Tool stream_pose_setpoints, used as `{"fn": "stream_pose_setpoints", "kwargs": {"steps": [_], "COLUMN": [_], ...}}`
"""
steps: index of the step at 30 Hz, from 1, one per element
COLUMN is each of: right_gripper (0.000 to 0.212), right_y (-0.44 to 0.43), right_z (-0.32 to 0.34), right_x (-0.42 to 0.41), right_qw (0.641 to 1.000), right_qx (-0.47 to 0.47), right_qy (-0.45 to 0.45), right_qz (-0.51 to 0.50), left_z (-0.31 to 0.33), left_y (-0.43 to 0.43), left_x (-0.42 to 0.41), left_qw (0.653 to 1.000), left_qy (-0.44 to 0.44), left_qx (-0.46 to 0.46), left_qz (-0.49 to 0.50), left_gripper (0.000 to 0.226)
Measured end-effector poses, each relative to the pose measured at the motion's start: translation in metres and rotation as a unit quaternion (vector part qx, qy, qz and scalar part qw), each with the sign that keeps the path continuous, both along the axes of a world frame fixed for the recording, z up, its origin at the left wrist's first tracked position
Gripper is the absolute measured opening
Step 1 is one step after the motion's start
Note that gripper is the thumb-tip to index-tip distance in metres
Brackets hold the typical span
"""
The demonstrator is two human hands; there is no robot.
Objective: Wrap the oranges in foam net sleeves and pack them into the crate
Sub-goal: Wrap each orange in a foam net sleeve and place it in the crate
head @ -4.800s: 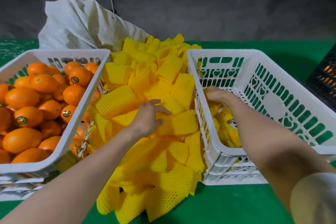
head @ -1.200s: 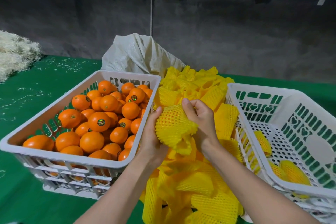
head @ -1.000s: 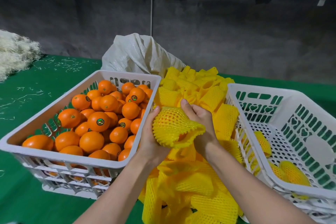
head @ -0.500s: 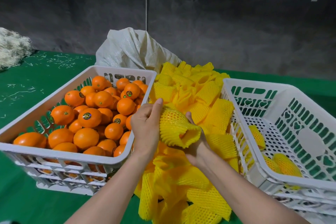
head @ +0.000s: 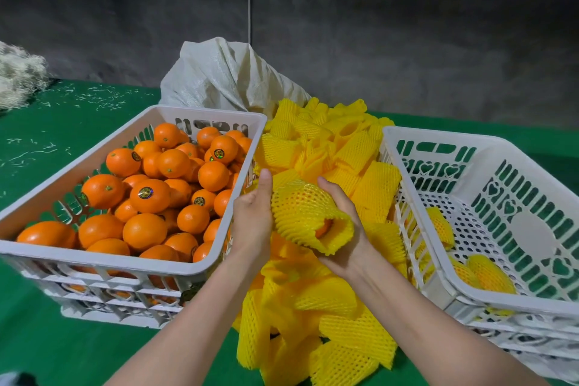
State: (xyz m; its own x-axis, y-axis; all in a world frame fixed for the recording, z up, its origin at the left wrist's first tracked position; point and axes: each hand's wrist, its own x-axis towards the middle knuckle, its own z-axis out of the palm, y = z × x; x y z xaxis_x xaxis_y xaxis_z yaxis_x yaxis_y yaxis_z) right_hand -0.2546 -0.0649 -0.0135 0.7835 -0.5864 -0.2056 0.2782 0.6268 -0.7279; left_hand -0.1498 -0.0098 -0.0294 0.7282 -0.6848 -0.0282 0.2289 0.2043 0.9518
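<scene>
Round orange fruit (head: 324, 226), peeking from a yellow foam net sleeve (head: 300, 207), is clasped by the left hand (head: 252, 219) and right hand (head: 360, 249), both curled round the sleeve.

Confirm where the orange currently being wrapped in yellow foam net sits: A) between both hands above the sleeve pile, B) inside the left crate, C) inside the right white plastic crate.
A: the left hand and right hand hold the yellow foam net sleeve, round orange peeking from its open end.
</scene>
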Motion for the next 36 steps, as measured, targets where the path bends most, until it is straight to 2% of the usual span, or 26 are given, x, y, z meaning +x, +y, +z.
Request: {"fn": "stream_pose_setpoints", "kwargs": {"steps": [5,10,11,13,15,17,18,21,22,25,26,28,29,32,34,36], "right_gripper": [0.031,0.031,0.032,0.032,0.023,0.016,0.019,0.060,0.061,0.045,0.041,0.031,0.027,0.031,0.032,0.024], "right_y": [0.001,0.002,0.000,-0.004,-0.007,-0.007,-0.006,-0.001,-0.001,-0.005,-0.007,-0.009,-0.008,-0.006,-0.005,-0.004], "right_z": [-0.001,0.001,0.001,0.001,0.000,0.002,0.004,0.010,0.010,0.006,0.003,0.000,-0.001,-0.004,-0.010,-0.015], "right_x": [-0.005,-0.009,-0.009,-0.010,-0.010,-0.011,-0.011,-0.010,-0.010,-0.013,-0.014,-0.018,-0.020,-0.024,-0.028,-0.033], "right_qw": [1.000,0.999,0.997,0.991,0.969,0.949,0.944,0.931,0.926,0.928,0.927,0.919,0.912,0.873,0.841,0.826], "right_qx": [-0.020,-0.052,-0.070,-0.124,-0.206,-0.257,-0.264,-0.274,-0.279,-0.251,-0.242,-0.244,-0.259,-0.351,-0.421,-0.464], "right_qy": [-0.003,-0.005,0.000,0.022,0.073,0.093,0.095,0.135,0.143,0.152,0.160,0.179,0.186,0.204,0.209,0.207], "right_qz": [0.014,-0.005,-0.015,-0.051,-0.117,-0.158,-0.173,-0.201,-0.208,-0.228,-0.237,-0.253,-0.257,-0.271,-0.268,-0.244], "left_z": [0.009,0.008,0.008,0.007,0.011,0.012,0.012,0.011,0.009,0.006,0.003,0.000,-0.001,-0.002,0.001,0.004], "left_y": [0.000,-0.003,-0.002,0.001,0.002,0.002,0.001,0.001,0.002,0.004,0.003,0.003,0.003,0.003,0.003,0.002], "left_x": [0.008,0.000,-0.001,-0.004,-0.007,-0.010,-0.012,-0.014,-0.014,-0.014,-0.014,-0.014,-0.016,-0.019,-0.023,-0.026], "left_qw": [0.991,0.994,0.992,0.974,0.951,0.946,0.949,0.951,0.952,0.955,0.957,0.958,0.956,0.953,0.955,0.961], "left_qy": [-0.010,-0.028,-0.012,0.075,0.139,0.125,0.104,0.065,0.061,0.027,0.012,-0.008,-0.009,0.015,0.022,0.026], "left_qx": [0.084,0.057,0.064,0.092,0.084,0.070,0.068,0.070,0.073,0.094,0.101,0.100,0.106,0.112,0.107,0.098], "left_qz": [-0.099,-0.086,-0.106,-0.194,-0.265,-0.289,-0.290,-0.293,-0.293,-0.280,-0.272,-0.269,-0.275,-0.281,-0.277,-0.257], "left_gripper": [0.050,0.055,0.059,0.065,0.062,0.055,0.053,0.060,0.064,0.084,0.084,0.067,0.067,0.098,0.101,0.103]}}
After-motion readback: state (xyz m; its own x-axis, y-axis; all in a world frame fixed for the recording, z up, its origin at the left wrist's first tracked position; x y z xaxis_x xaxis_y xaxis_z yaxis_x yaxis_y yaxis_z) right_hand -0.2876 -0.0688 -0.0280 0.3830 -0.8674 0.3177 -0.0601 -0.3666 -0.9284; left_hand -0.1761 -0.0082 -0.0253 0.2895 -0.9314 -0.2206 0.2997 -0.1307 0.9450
